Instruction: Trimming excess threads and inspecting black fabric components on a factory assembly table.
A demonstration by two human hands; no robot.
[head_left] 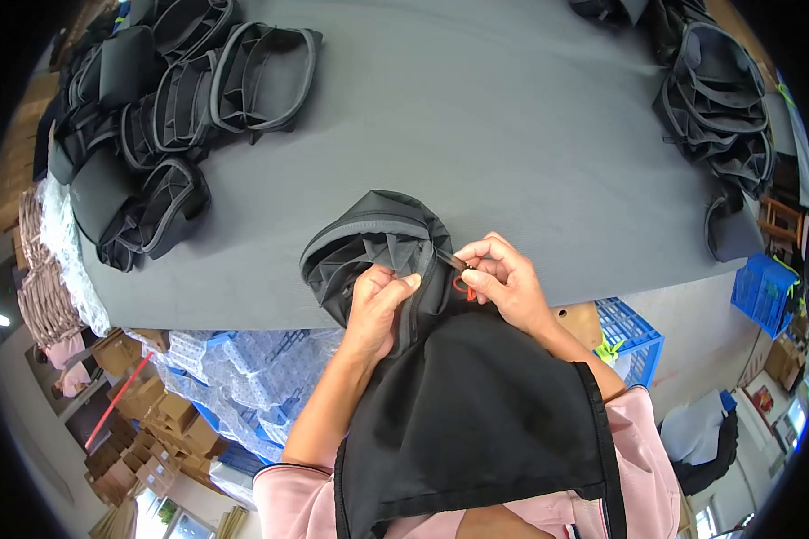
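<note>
A black fabric bag (382, 211) with a curved zippered rim and folded inner pockets stands at the near edge of the grey-covered table. My left hand (377, 310) reaches into its opening and pinches the zippered edge between thumb and fingers. Beside the bag's right side, my right hand (505, 280) is closed around small scissors with an orange handle (464, 288). Their dark tip points at the bag's edge, and my fingers partly cover them. Whether the blades touch the fabric I cannot tell.
Several similar black bags (265, 81) are heaped at the table's far left, and more (712, 90) lie along its right side. A blue crate (634, 337) stands below the near edge. Clear plastic wrapping (252, 377) and cardboard boxes (175, 413) are at the lower left.
</note>
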